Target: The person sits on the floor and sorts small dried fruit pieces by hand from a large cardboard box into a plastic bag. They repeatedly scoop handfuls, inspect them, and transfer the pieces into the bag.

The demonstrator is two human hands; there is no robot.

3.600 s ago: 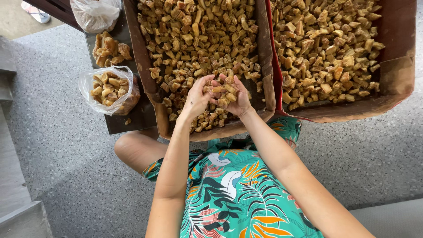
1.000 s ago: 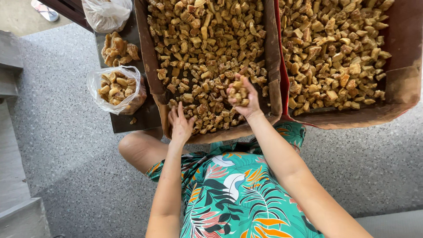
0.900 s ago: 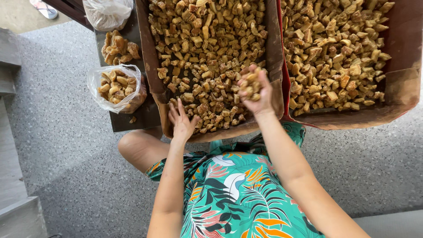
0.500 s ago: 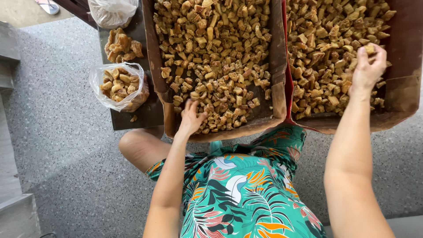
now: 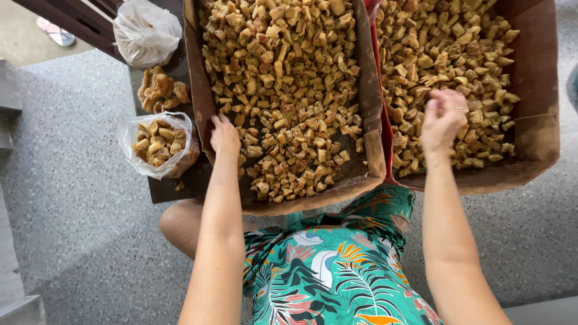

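Over the right cardboard box (image 5: 533, 72), the right hand (image 5: 442, 120) now hovers lower, fingers loosely curled, grip contents indiscernible. Left hand (image 5: 224, 133) has shifted to the left box (image 5: 195, 78) wall, flat open on the fried pieces (image 5: 289, 90).

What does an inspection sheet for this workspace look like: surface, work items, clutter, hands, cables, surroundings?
Surface: dark low table, partly covered by boxes.
Work items: left cardboard box and right cardboard box, both filled with golden-brown fried pieces.
Clutter: open clear bag of larger pieces, a loose pile beside it, a tied white bag.
Hands: left hand rests at the left box's inner edge; right hand hovers over the right box, blurred, grip unclear.
Cables: nothing seen.
Surroundings: speckled grey floor, a sandal at the top left.
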